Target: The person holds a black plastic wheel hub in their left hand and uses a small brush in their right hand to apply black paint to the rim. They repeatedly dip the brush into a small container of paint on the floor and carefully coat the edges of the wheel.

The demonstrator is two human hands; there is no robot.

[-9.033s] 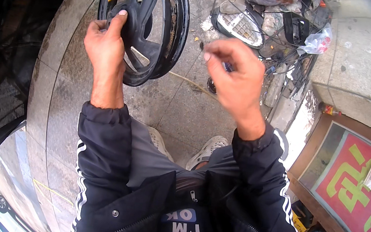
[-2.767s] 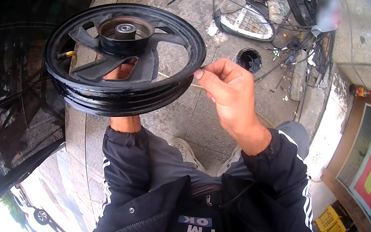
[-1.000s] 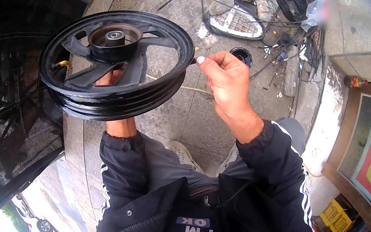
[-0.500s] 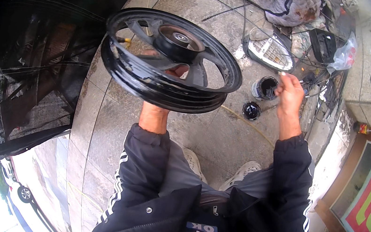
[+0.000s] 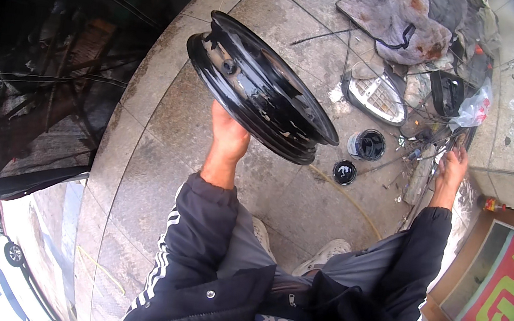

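Note:
My left hand (image 5: 229, 135) grips a motorcycle wheel rim (image 5: 249, 97) from below and holds it up, tilted, above the pavement. The rim is glossy black, with pale patches along its outer channel and a valve hole near the upper left. Its tyre is absent, and the lower part of the rim hides the fingertips of that hand. Out to the right, my right hand (image 5: 451, 171) is raised with fingers loosely bent and apart, with nothing plain to see in it. Left of it stand an open can of black paint (image 5: 367, 144) and a smaller black-filled lid or cup (image 5: 344, 172).
Beyond the cans lies a white-and-black slotted part (image 5: 378, 99). A stained grey cloth (image 5: 399, 16), a black tray-like part (image 5: 447, 94) and a clear plastic bag (image 5: 472, 109) lie at the far right. A thin yellow hose (image 5: 353, 200) crosses the paving. Dark sheeting (image 5: 71, 36) hangs at left.
The wheel rim has tipped steeply, its face turning away so the outer channel shows. My right hand has moved right, away from the cans, and its fingers have loosened.

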